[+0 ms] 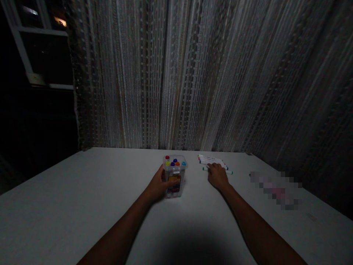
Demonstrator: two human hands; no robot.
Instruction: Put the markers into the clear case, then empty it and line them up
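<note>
My left hand (160, 184) wraps around the side of a clear plastic box of markers (174, 176), which stands upright with several coloured marker caps showing at its top. A printed card shows through the box's front, partly behind my fingers. My right hand (217, 176) rests on a small group of loose white-barrelled markers (212, 161) lying on their sides, with its fingertips touching them. Part of the group is hidden under those fingers, and I cannot tell whether the hand grips any marker.
The box and markers stand on a white table (82, 206), near its far edge. A pixelated patch (275, 190) covers something at the table's right. A hanging string curtain (176, 73) rises behind the table, and a dark window (44, 48) is at the upper left.
</note>
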